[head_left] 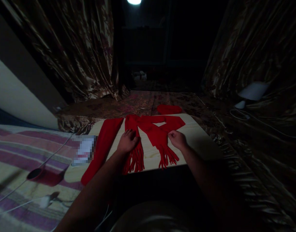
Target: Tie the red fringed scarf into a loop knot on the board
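A red fringed scarf (154,129) lies crossed on a pale wooden board (198,135) in a dim room. My left hand (127,141) rests on the scarf's left strand just above its fringe, fingers curled down onto the cloth. My right hand (177,139) pinches the edge of the right strand near its fringe. A second long red cloth (102,146) lies flat to the left, running off the board's front corner. A small red folded piece (169,109) sits beyond the board's far edge.
A striped bedcover (22,151) with white cables and a dark red round object (38,174) lies at left. Shiny brown curtains hang on both sides. A white lamp-like object (253,91) and cable sit at right. A blurred patch (84,150) lies on the board's left end.
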`<move>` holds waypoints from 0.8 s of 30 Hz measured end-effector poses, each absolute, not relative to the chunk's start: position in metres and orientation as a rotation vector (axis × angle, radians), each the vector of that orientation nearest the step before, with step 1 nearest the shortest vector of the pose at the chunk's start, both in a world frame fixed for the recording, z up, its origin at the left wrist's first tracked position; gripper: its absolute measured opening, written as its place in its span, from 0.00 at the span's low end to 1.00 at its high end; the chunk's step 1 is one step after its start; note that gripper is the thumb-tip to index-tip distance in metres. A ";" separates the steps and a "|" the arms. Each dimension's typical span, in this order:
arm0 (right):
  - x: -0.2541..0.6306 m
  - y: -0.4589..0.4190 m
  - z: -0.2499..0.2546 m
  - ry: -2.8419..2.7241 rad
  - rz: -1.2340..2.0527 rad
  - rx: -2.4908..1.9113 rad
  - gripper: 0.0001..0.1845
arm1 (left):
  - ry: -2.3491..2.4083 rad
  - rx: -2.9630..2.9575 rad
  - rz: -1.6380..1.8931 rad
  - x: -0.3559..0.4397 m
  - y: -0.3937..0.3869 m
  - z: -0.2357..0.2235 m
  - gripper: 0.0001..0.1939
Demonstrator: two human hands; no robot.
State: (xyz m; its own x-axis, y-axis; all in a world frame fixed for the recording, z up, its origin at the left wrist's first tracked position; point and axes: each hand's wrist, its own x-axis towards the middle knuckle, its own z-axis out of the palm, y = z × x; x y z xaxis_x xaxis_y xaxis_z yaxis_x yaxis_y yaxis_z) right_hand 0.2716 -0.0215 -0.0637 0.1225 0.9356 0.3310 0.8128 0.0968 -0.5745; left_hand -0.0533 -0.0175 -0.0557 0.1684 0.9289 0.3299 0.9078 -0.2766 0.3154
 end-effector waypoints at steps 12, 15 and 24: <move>0.270 -0.018 -0.066 -1.625 0.234 -1.767 0.09 | 1.832 2.284 0.606 -0.051 -0.020 -0.047 0.27; 0.270 -0.017 -0.067 -1.610 0.241 -1.769 0.09 | 1.817 2.272 0.649 -0.053 -0.020 -0.048 0.26; 0.271 -0.018 -0.067 -1.633 0.147 -1.716 0.09 | 1.814 2.253 0.714 -0.053 -0.014 -0.054 0.25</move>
